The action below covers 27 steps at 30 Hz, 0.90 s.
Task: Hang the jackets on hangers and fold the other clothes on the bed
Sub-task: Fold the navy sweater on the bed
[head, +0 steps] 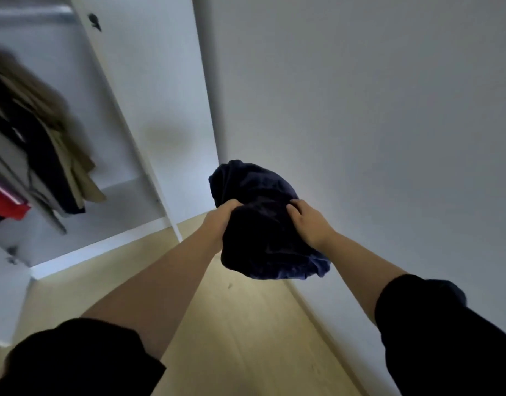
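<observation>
Navy garment (263, 224), bunched into a loose bundle, sits between my two hands, held up in the air in front of the white wall (374, 110) and above the pale wood floor (246, 332). My left hand (221, 221) has its fingers dug into the upper left of the bundle, clenched on a fold. My right hand (308, 224) lies on the upper right with its fingers curled into the cloth, grasping it too. I cannot tell from here whether this is a jacket or something to fold: no collar, zip or sleeve shows. The open wardrobe (126, 115) stands to my left, with a tan coat (60, 132) and dark clothes (43, 155) hanging inside. The bed is not in view.

To do this step well, I judge I should first find out what I hold: pinch one edge, let the rest drop and shake it open, well clear of the floor. If shoulders and a front opening appear, it wants a hanger; otherwise it goes to the bed, carried by two corners so it lands flat
</observation>
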Each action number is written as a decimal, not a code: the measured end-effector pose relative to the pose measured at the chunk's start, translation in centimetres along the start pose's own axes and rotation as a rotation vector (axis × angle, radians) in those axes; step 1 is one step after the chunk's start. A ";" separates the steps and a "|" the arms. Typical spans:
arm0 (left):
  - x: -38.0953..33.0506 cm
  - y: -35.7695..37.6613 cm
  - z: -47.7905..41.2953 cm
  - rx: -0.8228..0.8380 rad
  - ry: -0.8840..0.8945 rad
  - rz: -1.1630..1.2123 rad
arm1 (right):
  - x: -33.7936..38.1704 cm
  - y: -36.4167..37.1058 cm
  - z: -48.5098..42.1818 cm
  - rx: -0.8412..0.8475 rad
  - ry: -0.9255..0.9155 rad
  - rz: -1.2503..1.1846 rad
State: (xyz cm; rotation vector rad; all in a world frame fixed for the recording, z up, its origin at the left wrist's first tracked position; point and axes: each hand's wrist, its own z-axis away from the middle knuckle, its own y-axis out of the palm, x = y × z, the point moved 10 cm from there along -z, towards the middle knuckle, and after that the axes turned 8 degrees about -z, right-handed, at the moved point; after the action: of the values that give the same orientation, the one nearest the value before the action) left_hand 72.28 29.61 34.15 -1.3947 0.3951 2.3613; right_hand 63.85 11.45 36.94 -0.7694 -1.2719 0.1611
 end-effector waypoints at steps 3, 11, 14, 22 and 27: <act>-6.8 -5.4 5.0 -0.067 0.037 0.082 | 10.7 -0.2 0.1 0.048 -0.128 -0.006; -14.6 -22.3 12.9 -0.246 0.166 0.251 | 30.3 9.6 -0.1 0.257 -0.354 -0.007; -15.0 -29.5 13.9 -0.278 0.167 0.278 | 35.8 15.2 -0.5 0.328 -0.443 0.023; -16.7 -42.3 15.2 -0.403 0.241 0.376 | 46.7 25.1 -1.0 0.424 -0.550 0.074; -16.1 -42.9 14.1 -0.423 0.228 0.413 | 46.6 26.2 -2.4 0.463 -0.558 0.062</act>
State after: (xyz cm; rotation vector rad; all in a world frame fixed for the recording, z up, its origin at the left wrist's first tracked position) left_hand 87.64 71.09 52.79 -1.9462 0.2715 2.7367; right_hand 88.76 53.77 58.23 -0.3665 -1.6509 0.7338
